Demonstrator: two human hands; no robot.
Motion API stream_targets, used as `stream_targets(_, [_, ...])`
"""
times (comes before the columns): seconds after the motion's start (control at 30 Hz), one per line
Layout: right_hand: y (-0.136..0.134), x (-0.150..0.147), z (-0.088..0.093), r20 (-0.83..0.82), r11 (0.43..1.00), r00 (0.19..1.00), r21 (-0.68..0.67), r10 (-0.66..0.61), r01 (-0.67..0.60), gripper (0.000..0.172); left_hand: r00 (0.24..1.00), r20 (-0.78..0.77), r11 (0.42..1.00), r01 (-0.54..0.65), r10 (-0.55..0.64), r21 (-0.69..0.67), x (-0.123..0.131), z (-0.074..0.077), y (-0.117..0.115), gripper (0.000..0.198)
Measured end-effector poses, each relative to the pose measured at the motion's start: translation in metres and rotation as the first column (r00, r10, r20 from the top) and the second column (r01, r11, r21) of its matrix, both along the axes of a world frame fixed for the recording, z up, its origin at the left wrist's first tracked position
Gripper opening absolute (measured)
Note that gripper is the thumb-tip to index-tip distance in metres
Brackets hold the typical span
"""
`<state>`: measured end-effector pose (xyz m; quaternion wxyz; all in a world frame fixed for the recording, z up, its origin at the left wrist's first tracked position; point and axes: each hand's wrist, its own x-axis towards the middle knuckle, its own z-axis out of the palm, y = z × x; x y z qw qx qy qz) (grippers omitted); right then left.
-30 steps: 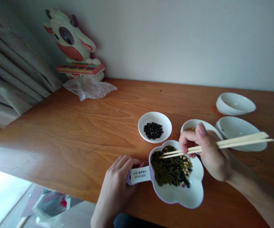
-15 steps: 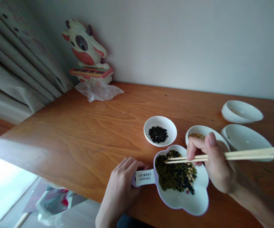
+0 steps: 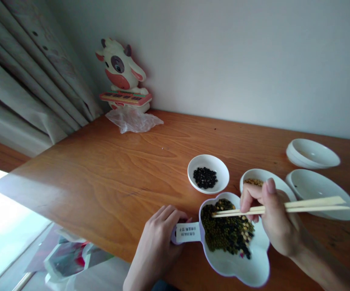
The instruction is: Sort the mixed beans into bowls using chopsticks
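Observation:
My left hand (image 3: 162, 234) is closed around the handle end of a flower-shaped white bowl (image 3: 256, 266) with a lilac rim; a printed label covers the handle. Green, black and yellowish beans (image 3: 226, 230) lie mixed in its left part. Between the fingers of my right hand (image 3: 274, 218) is a pair of chopsticks (image 3: 311, 204), tips apart and down among the beans at the upper left. Whether a bean sits between the tips I cannot tell. Behind stands a small white bowl (image 3: 223, 176) of black beans. A second bowl (image 3: 267, 174) with yellowish beans is partly hidden by my right hand.
Two more white bowls, one nearer (image 3: 323, 194) with a dark speck inside and one farther back (image 3: 317, 153), stand on the right. A cow-shaped toy keyboard (image 3: 124, 76) and a crumpled plastic bag (image 3: 135, 120) sit at the table's far left, beside a curtain (image 3: 20, 89).
The whole view has shifted, so everything appears slightly lower and to the right. The chopstick tips have spread a little while staying in the beans. Both hands keep their holds.

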<state>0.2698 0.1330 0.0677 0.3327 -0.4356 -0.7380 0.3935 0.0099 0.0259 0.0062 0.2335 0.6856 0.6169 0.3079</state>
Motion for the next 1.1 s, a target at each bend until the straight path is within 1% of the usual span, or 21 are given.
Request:
stream_targets(0.17, [0.001, 0.001, -0.001, -0.005, 1.000, 1.000, -0.012, -0.007, 0.007, 0.081, 1.000, -0.007, 1.000, 0.000, 0.000, -0.014, 0.000, 0.002, -0.001, 0.026])
stream_targets(0.3, [0.004, 0.001, -0.002, -0.037, 0.999, 0.999, -0.029, -0.016, 0.015, 0.079, 1.000, 0.005, 1.000, -0.003, 0.003, -0.016, 0.000, 0.002, -0.001, 0.026])
stream_targets(0.5, [0.006, 0.001, -0.003, -0.080, 0.995, 0.997, -0.102, -0.023, 0.015, 0.078, 1.000, 0.008, 1.000, -0.004, 0.004, -0.029, 0.001, 0.001, 0.000, 0.026])
stream_targets(0.73, [0.007, 0.000, -0.006, -0.128, 0.998, 0.991, -0.061, -0.027, 0.019, 0.074, 1.000, 0.007, 1.000, -0.002, 0.002, -0.024, 0.001, 0.003, 0.000, 0.024])
stream_targets(0.9, [0.007, 0.000, -0.010, -0.229, 0.997, 0.972, -0.064, -0.045, 0.031, 0.075, 1.000, 0.004, 1.000, 0.000, 0.000, -0.022, 0.000, 0.001, -0.001, 0.026])
stream_targets(1.0, [0.006, -0.001, -0.004, -0.306, 0.996, 0.949, -0.080, -0.070, 0.048, 0.074, 1.000, 0.010, 1.000, 0.005, -0.005, -0.004, 0.000, -0.001, -0.001, 0.030])
stream_targets(1.1, [0.009, 0.007, 0.011, -0.351, 0.993, 0.931, -0.087, -0.103, 0.077, 0.074, 1.000, -0.002, 1.000, 0.002, -0.002, 0.006, -0.001, -0.002, -0.001, 0.030])
